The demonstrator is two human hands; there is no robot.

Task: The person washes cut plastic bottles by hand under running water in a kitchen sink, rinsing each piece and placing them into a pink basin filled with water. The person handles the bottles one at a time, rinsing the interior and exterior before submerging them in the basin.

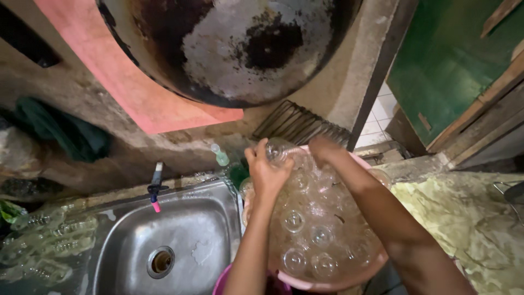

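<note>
Nearest, a round pink plastic basin [349, 285] heaped with upturned clear drinking glasses [319, 224] is seen right of a stainless steel sink [180, 240]; at the basin's far rim one clear glass [278, 150] is gripped by the left hand [266, 173], while the right hand [323, 150] is curled at the far side of it, its grip not discernible. The step is judged to be stacking a glass onto the heap, so a steady, level seat among its neighbours is called for. Beyond, a rough stained concrete wall [82, 93] and a large blackened metal wok [229, 49] are noted, with a green wooden door [447, 60] far right.
</note>
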